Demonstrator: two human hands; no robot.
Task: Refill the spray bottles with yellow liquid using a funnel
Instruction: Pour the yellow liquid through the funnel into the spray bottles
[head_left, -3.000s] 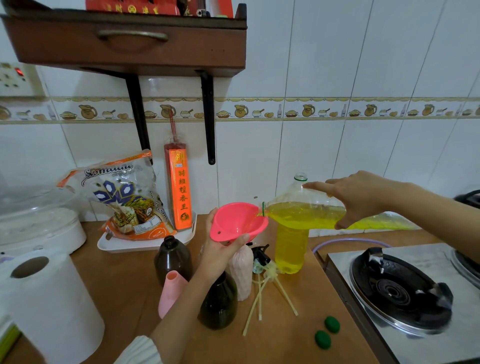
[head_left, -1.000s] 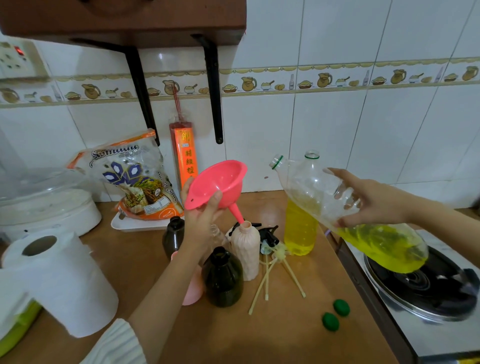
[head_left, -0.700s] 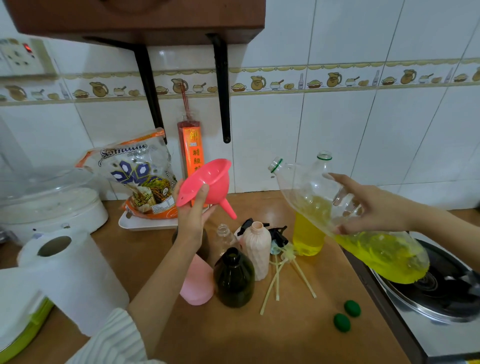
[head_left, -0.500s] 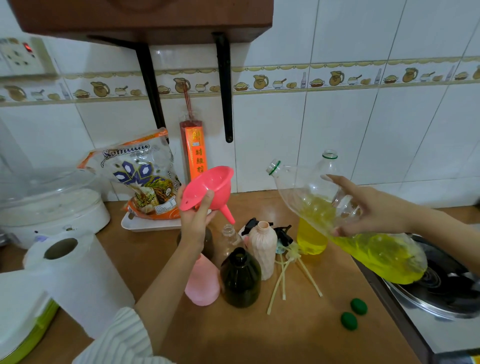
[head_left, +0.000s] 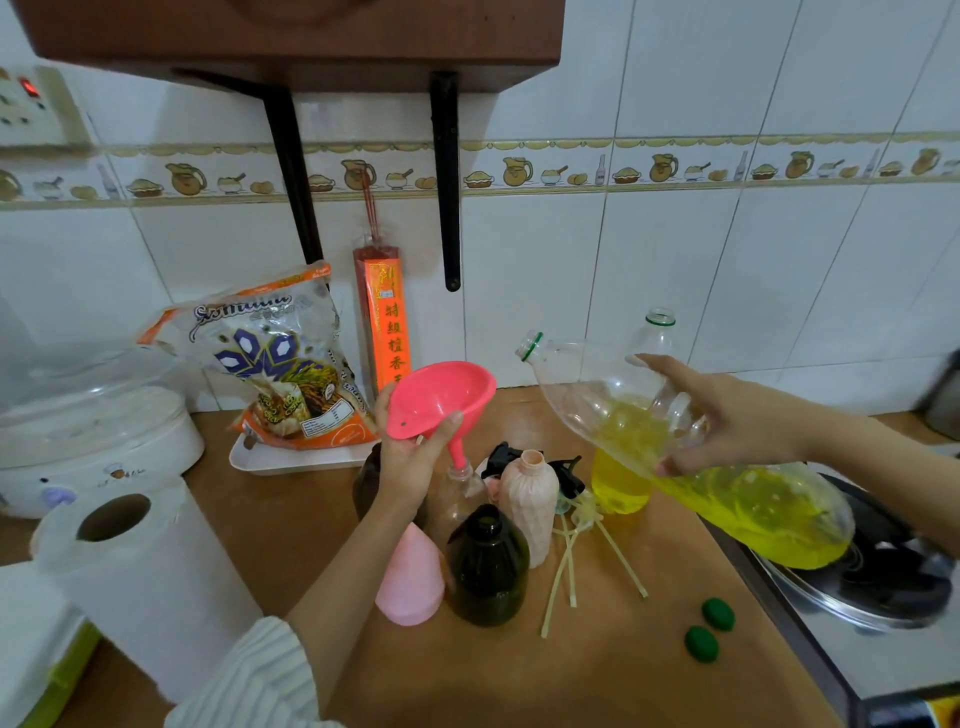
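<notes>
My left hand (head_left: 410, 467) grips a pink funnel (head_left: 441, 397), tilted, with its spout tip at the mouth of a clear spray bottle (head_left: 460, 499). My right hand (head_left: 727, 415) holds a large clear bottle of yellow liquid (head_left: 701, 467), tipped with its open neck raised to the upper left. Around the clear bottle stand a ribbed pale pink bottle (head_left: 530, 499), a dark green bottle (head_left: 488, 566), a pink cone-shaped bottle (head_left: 410, 582) and a brown bottle (head_left: 363, 483) behind my wrist. Black spray heads (head_left: 569, 475) with yellowish tubes (head_left: 571, 561) lie beside them.
A second bottle of yellow liquid (head_left: 623, 478) stands behind. Two green caps (head_left: 709, 629) lie on the wooden counter (head_left: 571, 675). A gas stove (head_left: 872, 582) sits at right, a paper roll (head_left: 140, 571) and white cooker (head_left: 78, 431) at left, a rice bag (head_left: 280, 364) on a tray at back.
The pouring into the funnel stopped and the big bottle tipped back, neck up. My left hand lifted the funnel off the ribbed pink bottle and moved its spout to the clear bottle.
</notes>
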